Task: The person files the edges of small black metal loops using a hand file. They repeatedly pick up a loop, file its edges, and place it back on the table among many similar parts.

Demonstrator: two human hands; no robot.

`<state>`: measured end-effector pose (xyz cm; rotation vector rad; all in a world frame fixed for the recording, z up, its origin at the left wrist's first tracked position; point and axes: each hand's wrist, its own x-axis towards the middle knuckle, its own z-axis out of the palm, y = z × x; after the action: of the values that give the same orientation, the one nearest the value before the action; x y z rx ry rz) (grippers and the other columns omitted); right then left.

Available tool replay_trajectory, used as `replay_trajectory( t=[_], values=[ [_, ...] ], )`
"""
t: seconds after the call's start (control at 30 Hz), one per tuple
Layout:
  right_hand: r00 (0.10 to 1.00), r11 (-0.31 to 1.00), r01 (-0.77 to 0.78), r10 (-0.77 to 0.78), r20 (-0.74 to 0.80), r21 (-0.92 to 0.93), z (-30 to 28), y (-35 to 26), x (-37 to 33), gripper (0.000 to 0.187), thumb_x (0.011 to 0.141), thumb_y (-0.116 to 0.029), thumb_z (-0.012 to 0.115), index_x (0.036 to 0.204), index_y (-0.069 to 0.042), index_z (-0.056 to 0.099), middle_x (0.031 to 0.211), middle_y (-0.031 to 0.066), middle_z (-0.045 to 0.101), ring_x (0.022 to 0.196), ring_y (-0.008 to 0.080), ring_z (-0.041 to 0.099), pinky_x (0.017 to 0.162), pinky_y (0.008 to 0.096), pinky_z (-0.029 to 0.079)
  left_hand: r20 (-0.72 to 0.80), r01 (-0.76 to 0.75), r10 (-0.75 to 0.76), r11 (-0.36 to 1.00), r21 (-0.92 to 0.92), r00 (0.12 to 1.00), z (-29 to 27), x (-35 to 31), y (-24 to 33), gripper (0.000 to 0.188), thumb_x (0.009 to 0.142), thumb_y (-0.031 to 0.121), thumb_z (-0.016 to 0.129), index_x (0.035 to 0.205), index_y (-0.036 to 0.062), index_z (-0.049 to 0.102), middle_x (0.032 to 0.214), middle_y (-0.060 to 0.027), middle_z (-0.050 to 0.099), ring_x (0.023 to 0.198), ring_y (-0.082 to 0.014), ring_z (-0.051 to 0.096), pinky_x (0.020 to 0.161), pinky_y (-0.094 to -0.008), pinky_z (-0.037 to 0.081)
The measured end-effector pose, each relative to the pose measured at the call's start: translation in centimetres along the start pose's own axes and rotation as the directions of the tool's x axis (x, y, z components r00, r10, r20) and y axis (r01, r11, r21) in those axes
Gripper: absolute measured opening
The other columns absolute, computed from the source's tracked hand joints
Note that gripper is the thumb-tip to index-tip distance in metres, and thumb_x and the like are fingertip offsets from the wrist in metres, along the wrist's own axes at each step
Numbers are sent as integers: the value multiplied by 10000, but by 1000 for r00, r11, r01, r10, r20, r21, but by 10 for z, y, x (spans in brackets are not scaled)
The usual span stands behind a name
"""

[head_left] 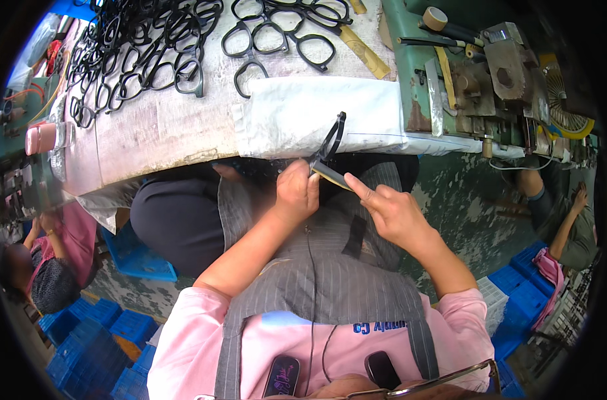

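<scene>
My left hand (297,190) is closed around one side of a black eyeglass frame (331,137), just off the table's near edge. The frame's far part sticks up over a white cloth (323,110). In my right hand (391,215) is a flat dark stick with a yellowish edge (334,177), its kind not clear. My index finger lies along it, and its far end meets the frame beside my left fingers. Those fingers hide part of the frame.
Many black eyeglass frames (160,73) lie heaped at the table's far left, with several more (270,37) at far middle. A metal vise-like fixture (510,73) and hand tools stand on the right. Blue crates (140,257) sit on the floor. People sit at left (63,240) and right (577,227).
</scene>
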<state>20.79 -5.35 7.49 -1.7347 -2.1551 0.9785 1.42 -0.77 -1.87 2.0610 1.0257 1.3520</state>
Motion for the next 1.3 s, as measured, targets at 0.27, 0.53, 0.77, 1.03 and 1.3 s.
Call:
replay_trajectory(
  t=[0.27, 0.53, 0.77, 1.03, 1.3],
  values=[
    [1000, 999, 2, -2, -14, 40, 0, 4, 3, 594, 841, -34, 588, 1383, -254, 482, 673, 145, 530, 603, 335, 572, 585, 421, 478, 58, 12, -10, 999, -33, 998, -2, -1, -1, 119, 912, 47, 504, 826, -26, 541, 723, -140, 579, 616, -308, 571, 548, -361, 461],
    [994, 991, 52, -39, -106, 122, 16, 15, 6, 610, 825, -5, 607, 1380, -225, 485, 676, 153, 538, 616, 334, 568, 589, 416, 466, 41, 74, -74, 997, -13, 996, -1, -6, 1, 139, 941, 77, 479, 882, -20, 560, 762, -123, 607, 650, -297, 593, 604, -350, 478],
    [992, 998, 40, -33, -119, 56, 10, 1, -9, 581, 851, -64, 591, 1387, -254, 474, 644, 153, 515, 578, 349, 559, 562, 433, 467, 83, 32, -36, 998, 54, 996, -3, -8, -4, 114, 929, 55, 480, 900, -27, 553, 788, -133, 605, 658, -308, 592, 609, -360, 477],
    [979, 998, 64, -65, -191, -15, 11, 3, -1, 566, 849, -81, 580, 1368, -290, 494, 657, 133, 532, 590, 346, 579, 554, 441, 485, 114, 42, -51, 996, 75, 992, -5, -5, -2, 156, 954, 89, 460, 901, -9, 570, 769, -131, 599, 631, -305, 589, 588, -363, 475],
    [981, 995, 80, -89, -172, -59, 14, -2, -1, 550, 856, -87, 522, 1376, -259, 479, 650, 150, 535, 580, 354, 578, 543, 444, 487, 98, 80, -96, 985, 152, 991, -3, -18, -12, 164, 956, 130, 478, 917, 11, 583, 781, -140, 607, 661, -326, 594, 597, -377, 476]
  ],
)
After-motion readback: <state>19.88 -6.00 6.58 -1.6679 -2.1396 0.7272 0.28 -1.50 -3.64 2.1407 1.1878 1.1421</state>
